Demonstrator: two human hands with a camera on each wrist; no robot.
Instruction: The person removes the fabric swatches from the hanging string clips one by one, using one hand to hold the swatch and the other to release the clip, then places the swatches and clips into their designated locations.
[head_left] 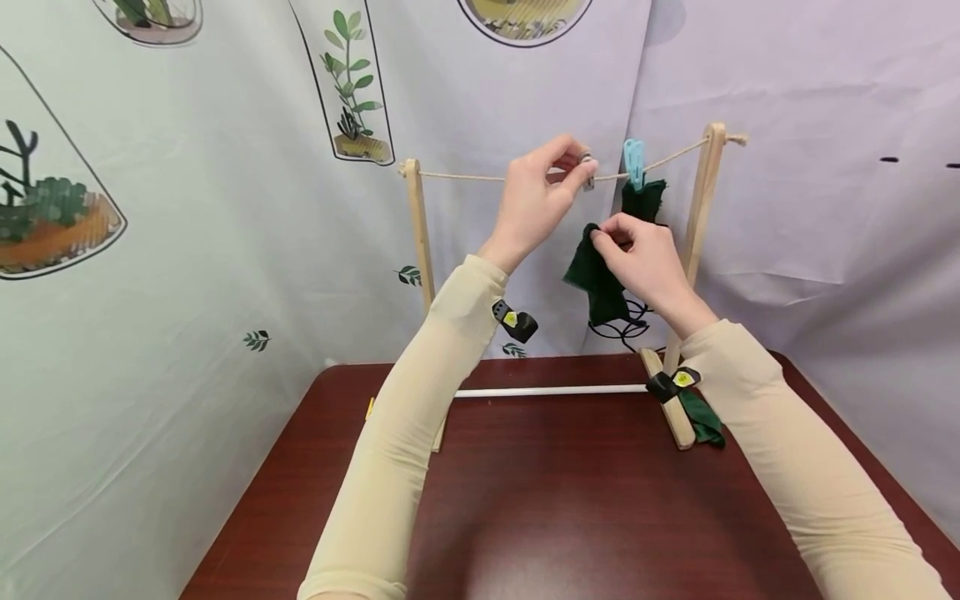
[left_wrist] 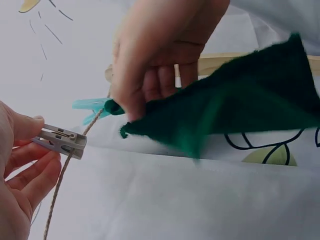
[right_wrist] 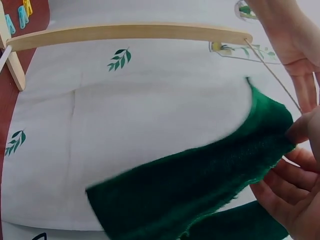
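My left hand pinches a grey clothespin between thumb and fingers. The clothespin's tip sits over the thin rope. A dark green cloth dangles from my right hand, pinched near its upper edge between thumb and fingertips, just below the rope. Right of the grey pin, a light blue clothespin clamps another dark green cloth on the rope. That second cloth is partly hidden behind my right hand.
Two wooden posts hold up the rope, and a white rod joins their feet on the dark red table. More green cloth lies by the right foot. Blue and yellow clothespins appear at the right wrist view's corner.
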